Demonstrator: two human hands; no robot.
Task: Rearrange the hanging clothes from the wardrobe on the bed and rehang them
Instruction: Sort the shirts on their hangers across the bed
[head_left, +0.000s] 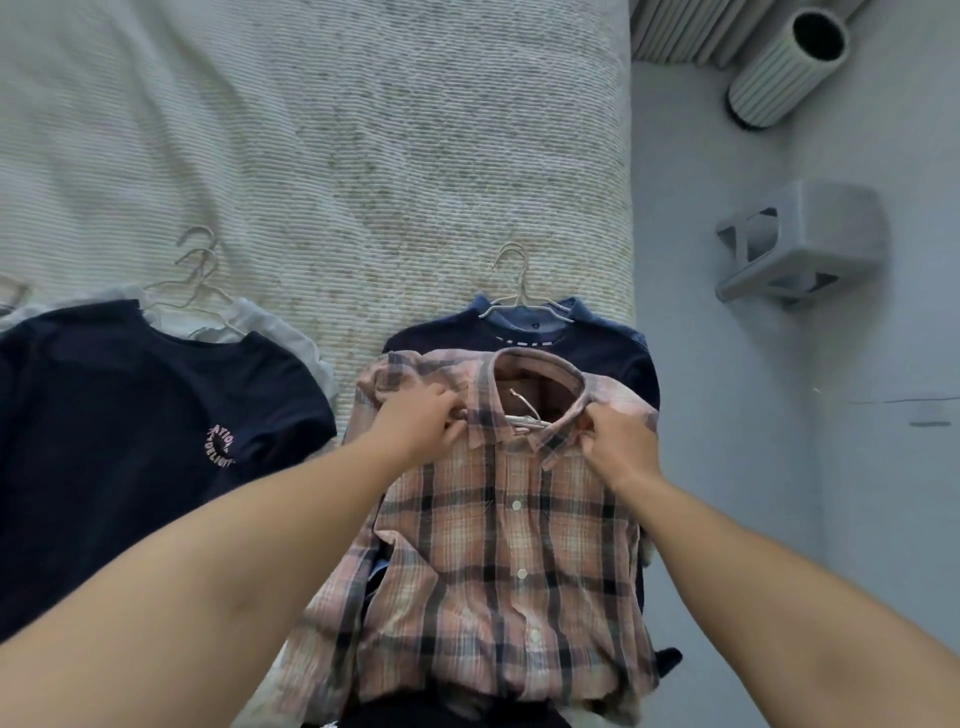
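A pink plaid shirt (498, 561) lies face up on top of a pile of dark clothes at the bed's right side. A white hanger (522, 413) sits inside its open collar. My left hand (423, 418) pinches the collar's left side and my right hand (615, 439) pinches its right side. Under the plaid shirt lies a navy garment (602, 353) over a blue collared shirt, with white hangers (511, 291) sticking out above. At the left lies a navy T-shirt (130, 431) with a round pink print, over pale clothes on several white hangers (200, 280).
The bed (337, 156) has a pale ribbed cover. Right of it is grey floor with a grey plastic stool (802, 239) and a ribbed cylindrical bin (787, 67). A ribbed panel (685, 31) stands at the top right.
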